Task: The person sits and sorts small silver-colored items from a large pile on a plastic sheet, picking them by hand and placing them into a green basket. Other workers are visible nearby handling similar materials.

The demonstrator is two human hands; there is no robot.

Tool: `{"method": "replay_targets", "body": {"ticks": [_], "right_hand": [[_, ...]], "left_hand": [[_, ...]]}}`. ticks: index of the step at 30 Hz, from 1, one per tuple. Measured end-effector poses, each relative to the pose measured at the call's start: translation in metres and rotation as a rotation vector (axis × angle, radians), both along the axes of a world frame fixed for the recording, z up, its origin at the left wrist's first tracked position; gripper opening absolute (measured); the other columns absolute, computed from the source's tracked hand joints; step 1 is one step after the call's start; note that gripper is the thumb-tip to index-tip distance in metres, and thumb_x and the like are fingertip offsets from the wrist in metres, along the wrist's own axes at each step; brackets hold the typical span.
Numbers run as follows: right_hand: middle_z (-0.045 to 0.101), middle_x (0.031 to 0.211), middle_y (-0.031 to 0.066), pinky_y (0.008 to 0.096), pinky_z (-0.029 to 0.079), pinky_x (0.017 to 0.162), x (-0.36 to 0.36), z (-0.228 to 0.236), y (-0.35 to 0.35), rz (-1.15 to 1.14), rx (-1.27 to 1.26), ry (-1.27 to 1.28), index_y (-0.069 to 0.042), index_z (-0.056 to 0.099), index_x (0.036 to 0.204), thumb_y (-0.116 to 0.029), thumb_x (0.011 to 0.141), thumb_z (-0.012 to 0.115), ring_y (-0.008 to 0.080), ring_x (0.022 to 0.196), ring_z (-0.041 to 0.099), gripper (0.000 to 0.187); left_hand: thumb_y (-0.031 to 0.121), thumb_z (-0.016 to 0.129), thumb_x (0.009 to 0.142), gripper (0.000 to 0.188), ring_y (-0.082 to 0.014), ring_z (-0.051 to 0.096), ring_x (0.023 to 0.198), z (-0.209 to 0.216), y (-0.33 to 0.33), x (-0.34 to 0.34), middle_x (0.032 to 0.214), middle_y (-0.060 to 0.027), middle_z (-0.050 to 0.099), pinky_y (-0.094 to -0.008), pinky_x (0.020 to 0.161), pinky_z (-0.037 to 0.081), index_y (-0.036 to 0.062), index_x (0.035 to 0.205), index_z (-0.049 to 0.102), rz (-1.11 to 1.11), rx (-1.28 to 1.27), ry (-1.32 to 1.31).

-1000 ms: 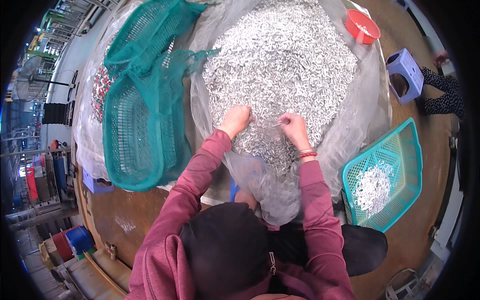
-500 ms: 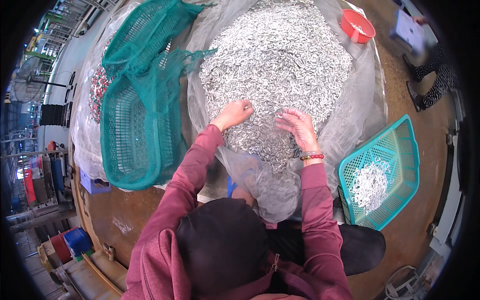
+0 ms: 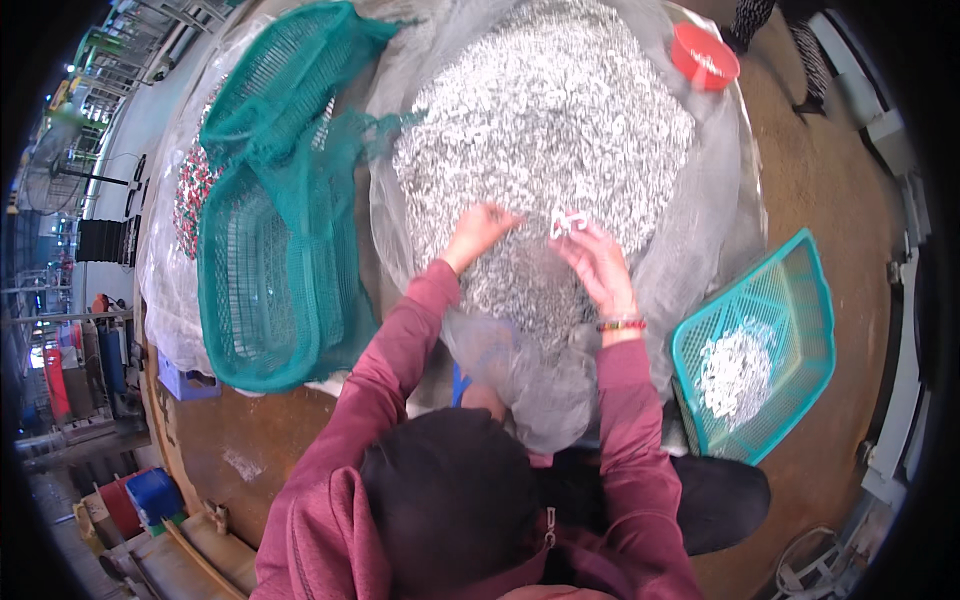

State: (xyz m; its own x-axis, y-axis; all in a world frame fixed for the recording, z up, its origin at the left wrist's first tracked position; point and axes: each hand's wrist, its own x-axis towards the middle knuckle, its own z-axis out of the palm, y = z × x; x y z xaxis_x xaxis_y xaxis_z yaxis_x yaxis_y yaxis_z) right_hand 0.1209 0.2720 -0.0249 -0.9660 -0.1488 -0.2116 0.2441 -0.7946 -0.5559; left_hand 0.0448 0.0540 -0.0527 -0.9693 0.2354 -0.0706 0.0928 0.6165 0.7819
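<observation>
Sorting by hand, mid-pick. Right hand (image 3: pixel 600 268) lifted just above the heap of small silvery-white parts (image 3: pixel 545 130), fingers (image 3: pixel 572 238) pinching a small white looped piece (image 3: pixel 566 221) at their tips. Left hand (image 3: pixel 478 232) pressed down into the same heap just beside it, fingers curled into the parts; whether closed on anything, cannot tell. Heap piled on a clear plastic sheet (image 3: pixel 715 230) covering the middle of the table (image 3: pixel 835 200) and reaching toward its far edge.

Judged as the picking-out step: one piece chosen, not yet put away. Next move likely calls for carrying the pinched piece across to the teal basket (image 3: pixel 800 300) at the right edge of the table, already holding a small batch of white pieces (image 3: pixel 732 368), and for keeping the pinch firm, since so light a piece could slip back and be lost among the rest. Only a judgement.

Along the left edge, a green mesh basket (image 3: pixel 255 300) draped in green netting (image 3: pixel 290 100), with a bag of reddish and pale bits (image 3: pixel 190 190) behind it. Red bowl (image 3: pixel 705 55) at the far right edge of the heap.

Hard to make out: exact shape of the single parts, too small and too many. Near edge of the sheet and whatever lies in the lap hidden behind the dark head and maroon sleeves (image 3: pixel 625 420). Blue thing (image 3: pixel 458 385) under the sheet only partly seen. Someone in patterned clothing (image 3: pixel 800 35) cut off at the top right corner.
</observation>
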Motion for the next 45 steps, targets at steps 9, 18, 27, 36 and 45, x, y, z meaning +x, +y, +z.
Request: {"method": "replay_targets", "body": {"ticks": [9,18,27,36,45], "right_hand": [[0.061,0.093,0.0109,0.0515,0.041,0.100,-0.011,-0.014,-0.006,-0.013,-0.433,-0.195,0.000,0.054,0.108,0.000,0.088,0.054,0.0246,0.093,0.058,0.020],[0.055,0.108,0.0160,0.0475,0.039,0.101,0.010,-0.014,-0.026,0.001,-0.528,-0.212,0.001,0.052,0.101,-0.009,0.086,0.052,0.0274,0.103,0.054,0.019],[0.053,0.118,0.0185,0.0442,0.043,0.097,0.025,0.012,0.043,-0.090,-0.875,-0.101,0.003,0.047,0.119,-0.009,0.091,0.050,0.0306,0.112,0.051,0.030],[0.046,0.124,0.0282,0.0463,0.037,0.103,0.180,0.104,0.231,-1.105,0.517,-0.114,0.010,0.044,0.126,-0.013,0.090,0.054,0.0395,0.120,0.043,0.044],[0.062,0.111,0.0164,0.0351,0.046,0.089,0.122,0.059,0.195,-1.162,1.767,-0.204,-0.005,0.056,0.123,-0.003,0.082,0.057,0.0244,0.103,0.058,0.041]], "left_hand": [[0.020,0.072,0.073,0.021,-0.0268,0.061,0.068,0.015,0.008,-0.009,0.074,-0.0136,0.062,-0.0376,0.063,0.048,0.0033,0.084,0.064,-0.157,-0.113,0.072],[0.015,0.066,0.080,0.023,-0.0222,0.048,0.073,0.107,0.026,0.005,0.085,-0.0080,0.050,-0.0326,0.067,0.041,0.0030,0.090,0.049,-0.491,0.152,0.106],[0.010,0.066,0.076,0.025,-0.0294,0.062,0.093,0.128,0.050,-0.010,0.099,-0.0119,0.065,-0.0382,0.080,0.049,0.0081,0.100,0.066,-0.254,0.230,0.412],[0.013,0.064,0.080,0.021,-0.0292,0.063,0.090,0.012,0.065,-0.017,0.096,-0.0143,0.065,-0.0394,0.078,0.050,0.0049,0.099,0.065,-0.534,-0.249,0.306],[0.003,0.061,0.075,0.004,-0.0273,0.066,0.076,-0.008,0.081,-0.025,0.073,-0.0149,0.065,-0.0370,0.069,0.051,0.0038,0.079,0.064,-0.738,-0.480,0.136]]}}
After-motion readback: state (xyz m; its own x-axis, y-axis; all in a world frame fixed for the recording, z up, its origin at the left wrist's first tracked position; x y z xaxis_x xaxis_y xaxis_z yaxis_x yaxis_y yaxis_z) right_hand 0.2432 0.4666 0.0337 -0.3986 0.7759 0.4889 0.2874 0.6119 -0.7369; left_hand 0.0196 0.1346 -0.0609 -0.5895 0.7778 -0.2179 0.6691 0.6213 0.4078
